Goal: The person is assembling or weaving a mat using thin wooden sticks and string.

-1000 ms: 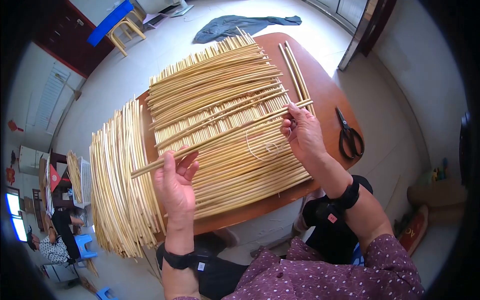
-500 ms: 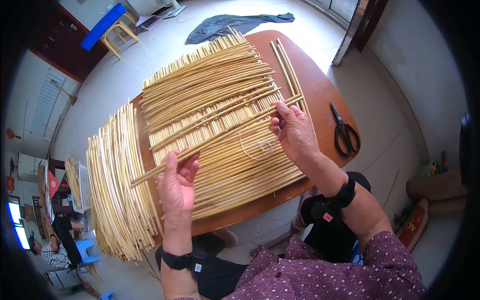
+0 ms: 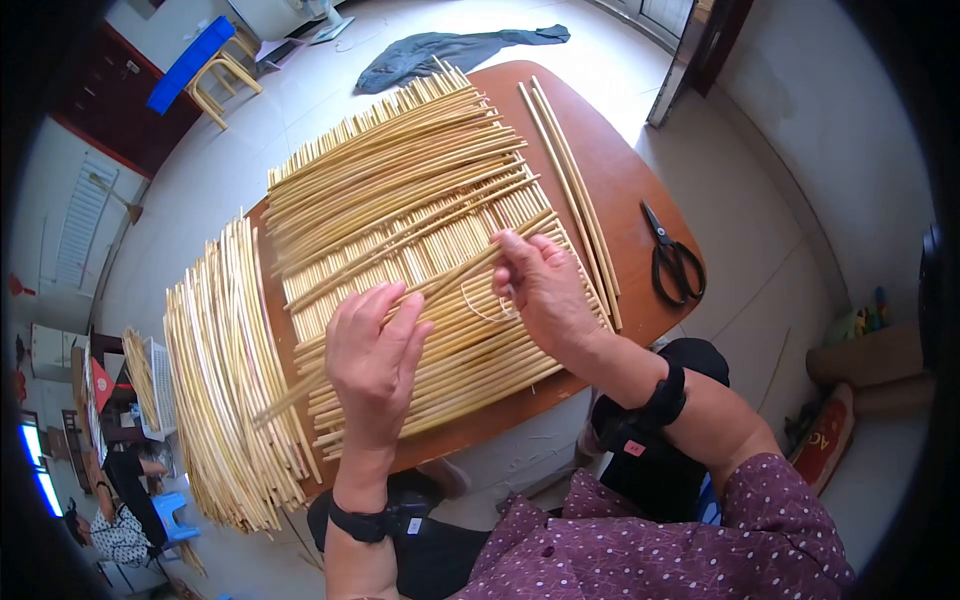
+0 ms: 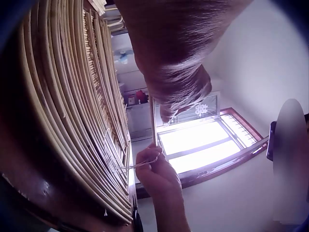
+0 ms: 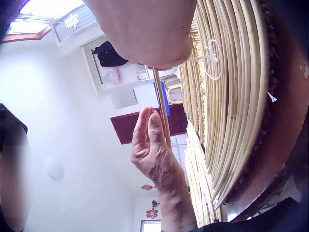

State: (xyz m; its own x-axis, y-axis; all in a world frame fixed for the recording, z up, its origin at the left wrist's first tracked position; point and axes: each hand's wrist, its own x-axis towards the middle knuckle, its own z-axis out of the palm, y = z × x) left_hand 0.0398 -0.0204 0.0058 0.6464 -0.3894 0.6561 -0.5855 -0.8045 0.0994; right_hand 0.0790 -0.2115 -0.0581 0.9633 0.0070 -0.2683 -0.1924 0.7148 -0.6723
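Left hand (image 3: 375, 355) lies over the thin stick (image 3: 452, 270), fingers nearly straight and pressed along it. Its grip is not closed round anything; the right wrist view shows the same flat fingers (image 5: 145, 133) beside the stick. Right hand (image 3: 545, 290) pinches the stick near its far end, fingers curled. A loop of pale thread (image 3: 478, 300) hangs at the same fingers, and the left wrist view shows thread and stick caught together there. The stick runs on a slant across the stick mat (image 3: 400, 190), its near end sticking out past the left hand and off the mat's edge. The mat covers most of the brown table (image 3: 630, 180). A loose bundle of sticks (image 3: 225, 370) overhangs the table's left side. 3 or so long sticks (image 3: 565, 165) lie just right of the mat. Black scissors (image 3: 672, 262) sit near the right edge, well apart from both hands. A grey cloth (image 3: 450, 50) lies on the floor beyond the table.
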